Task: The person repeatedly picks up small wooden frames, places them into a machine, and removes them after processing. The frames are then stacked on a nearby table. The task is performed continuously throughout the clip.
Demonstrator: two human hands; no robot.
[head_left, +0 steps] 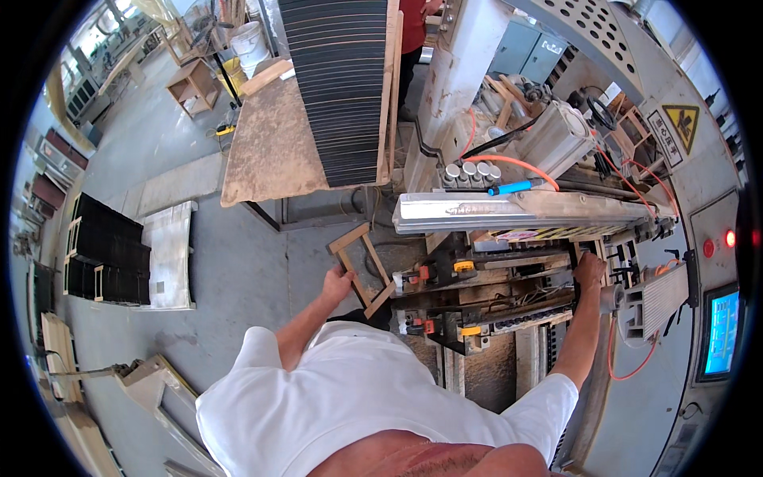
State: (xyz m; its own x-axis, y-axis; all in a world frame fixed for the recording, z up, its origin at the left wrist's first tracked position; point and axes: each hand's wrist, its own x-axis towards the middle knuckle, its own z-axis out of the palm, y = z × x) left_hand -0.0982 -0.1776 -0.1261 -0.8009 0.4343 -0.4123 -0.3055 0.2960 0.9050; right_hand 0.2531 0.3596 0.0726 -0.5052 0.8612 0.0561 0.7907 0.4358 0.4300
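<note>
My left hand [338, 284] is closed on one side of a small rectangular wooden frame [346, 263], holding it tilted at the left end of a machine. The frame has light wooden bars and an open middle. My right hand [588, 270] reaches in at the machine's right end, its fingers curled by a dark upright strip and a pale wooden piece [602, 253]. What those fingers grip is partly hidden. Between my hands run the machine's rails [493, 298], with red and yellow clamps [463, 266] at their left end. A long metal beam [517, 213] crosses above them.
A tall stack of dark strips [342, 87] stands on a dusty wooden table [266, 151] ahead. Black stacked pieces [107, 250] sit at the left beside a pale board [169, 254]. A control panel with a lit screen [721, 332] is at the right. Orange hoses [524, 164] cross the machine.
</note>
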